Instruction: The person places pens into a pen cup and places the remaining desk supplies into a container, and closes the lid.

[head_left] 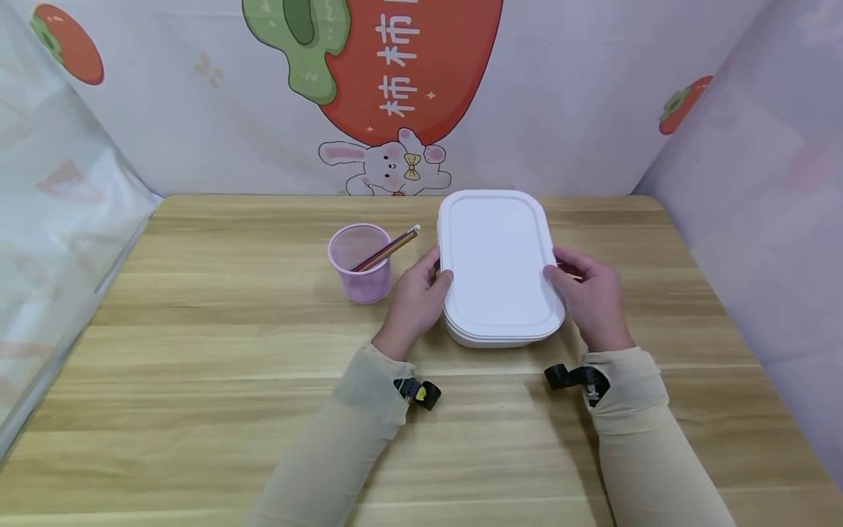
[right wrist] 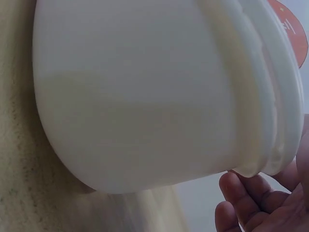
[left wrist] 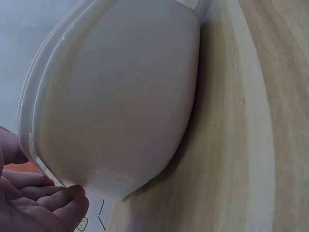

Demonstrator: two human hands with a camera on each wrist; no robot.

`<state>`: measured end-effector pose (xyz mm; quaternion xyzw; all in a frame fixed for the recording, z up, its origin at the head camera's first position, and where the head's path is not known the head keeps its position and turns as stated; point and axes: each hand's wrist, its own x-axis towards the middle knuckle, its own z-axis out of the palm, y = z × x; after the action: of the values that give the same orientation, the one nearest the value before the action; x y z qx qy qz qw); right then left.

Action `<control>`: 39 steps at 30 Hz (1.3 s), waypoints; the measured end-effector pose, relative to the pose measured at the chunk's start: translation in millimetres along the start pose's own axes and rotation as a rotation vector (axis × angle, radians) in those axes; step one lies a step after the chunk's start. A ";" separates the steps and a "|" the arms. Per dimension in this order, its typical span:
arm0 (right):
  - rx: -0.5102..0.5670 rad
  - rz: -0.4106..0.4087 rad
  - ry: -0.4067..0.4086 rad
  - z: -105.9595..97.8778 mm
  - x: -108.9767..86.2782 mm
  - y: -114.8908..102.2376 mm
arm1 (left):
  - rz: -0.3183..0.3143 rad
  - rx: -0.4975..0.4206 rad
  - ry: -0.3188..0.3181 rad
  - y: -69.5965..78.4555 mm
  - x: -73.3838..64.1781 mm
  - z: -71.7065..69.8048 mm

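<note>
A white rectangular storage box with its lid on point(head_left: 498, 263) stands on the table between both hands. From the left side, my left hand point(head_left: 416, 301) grips its rim, thumb on the lid's edge. My right hand point(head_left: 598, 306) holds the opposite edge in the same way, thumb on top. In the left wrist view, curled fingers point(left wrist: 67, 205) reach beneath the rim, beside the box's smooth wall point(left wrist: 120, 101). The right wrist view has fingers point(right wrist: 239, 193) just under the doubled rim point(right wrist: 270, 140). What the box contains is hidden.
Just left of the left hand stands a pink mesh cup point(head_left: 366, 287) with pencils point(head_left: 388, 251) leaning in it. The wooden table point(head_left: 217, 329) ends at a printed cloth backdrop point(head_left: 566, 95), with cloth at both sides. Each wrist wears a black strap camera point(head_left: 428, 395).
</note>
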<state>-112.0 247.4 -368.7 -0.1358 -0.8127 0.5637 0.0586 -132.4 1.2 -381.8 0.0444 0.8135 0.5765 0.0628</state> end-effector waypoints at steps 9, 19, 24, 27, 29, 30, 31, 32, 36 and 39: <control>-0.043 0.002 0.000 1.3 3.1 4.3 | 0.018 -0.012 -0.023 -4.8 4.2 -3.5; -0.078 0.005 -0.042 0.6 5.2 5.6 | -0.004 -0.054 -0.092 -11.7 9.0 -15.9; -0.099 -0.008 -0.051 -0.9 6.6 7.1 | -0.022 -0.047 -0.119 -11.9 9.7 -18.0; -0.104 -0.001 -0.065 -1.8 7.1 7.6 | -0.023 -0.034 -0.135 -12.3 10.5 -19.2; -0.104 0.019 -0.077 -2.6 7.1 7.6 | -0.026 -0.032 -0.148 -12.9 11.4 -20.0; -0.102 0.030 -0.083 -2.8 6.9 7.4 | -0.028 -0.037 -0.156 -13.3 11.8 -20.5; -0.100 0.041 -0.088 -3.1 6.6 7.1 | -0.030 -0.040 -0.164 -13.8 12.3 -21.0; -0.100 0.053 -0.092 -3.4 6.6 7.2 | -0.033 -0.045 -0.172 -14.4 12.7 -21.6; -0.112 0.066 -0.107 -4.3 5.9 7.4 | -0.051 -0.074 -0.210 -16.7 13.7 -24.1; -0.124 0.061 -0.120 -4.4 5.8 8.4 | -0.066 -0.086 -0.232 -17.9 13.7 -25.9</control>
<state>-115.1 255.9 -375.3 -0.1298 -0.8435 0.5209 -0.0161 -149.9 -26.9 -391.0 0.0811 0.7764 0.5994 0.1771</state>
